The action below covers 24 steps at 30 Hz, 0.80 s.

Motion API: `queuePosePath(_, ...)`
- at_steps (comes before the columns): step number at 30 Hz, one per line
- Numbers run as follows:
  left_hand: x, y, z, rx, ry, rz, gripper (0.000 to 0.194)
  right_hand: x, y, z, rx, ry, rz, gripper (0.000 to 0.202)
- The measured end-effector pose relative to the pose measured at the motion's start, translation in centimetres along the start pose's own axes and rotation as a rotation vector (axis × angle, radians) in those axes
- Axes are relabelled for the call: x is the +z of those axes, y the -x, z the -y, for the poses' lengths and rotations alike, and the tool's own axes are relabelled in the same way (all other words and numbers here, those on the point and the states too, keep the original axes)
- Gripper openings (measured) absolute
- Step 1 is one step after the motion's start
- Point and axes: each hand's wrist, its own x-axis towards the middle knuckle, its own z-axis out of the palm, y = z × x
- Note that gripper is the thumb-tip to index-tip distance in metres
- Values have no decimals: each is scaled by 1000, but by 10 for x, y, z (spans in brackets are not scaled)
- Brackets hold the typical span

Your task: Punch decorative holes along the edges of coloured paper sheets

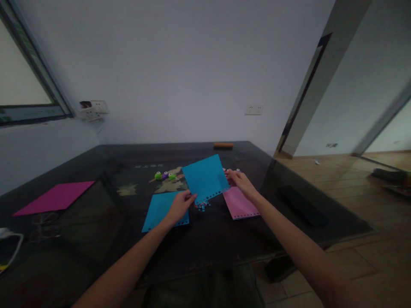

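A blue sheet of paper (205, 177) is held up, tilted, above the dark table, with a row of holes along its lower edge. My left hand (181, 205) pinches its lower left corner. At the sheet's right edge, the fingers of my right hand (240, 184) are closed on the paper. Below the raised sheet lie small blue and pink paper bits (202, 207). Another holed blue sheet (159, 209) rests on the table, partly under my left hand. A pink sheet (239, 205) with holes along its near edge lies under my right hand and forearm.
Green and purple big-eyed figures (165, 176) sit behind the left blue sheet; others are partly hidden behind my right hand. A magenta sheet (56, 198) lies left, a black oblong object (302, 206) right, and a brown cylinder (223, 146) at the table's far edge.
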Motion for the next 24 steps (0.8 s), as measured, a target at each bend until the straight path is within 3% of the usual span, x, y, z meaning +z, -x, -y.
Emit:
queuePosePath(5,-1,3,-5,40,-74,82,30,2,28,-8,36,-116,64,39)
queuePosePath(13,2,5,-5,-51,11,159,27,0,35,-21,27,-184,-37,34)
queuePosePath(24,3,5,-8,-74,49,112,24,3,34,-21,14,-217,-65,35)
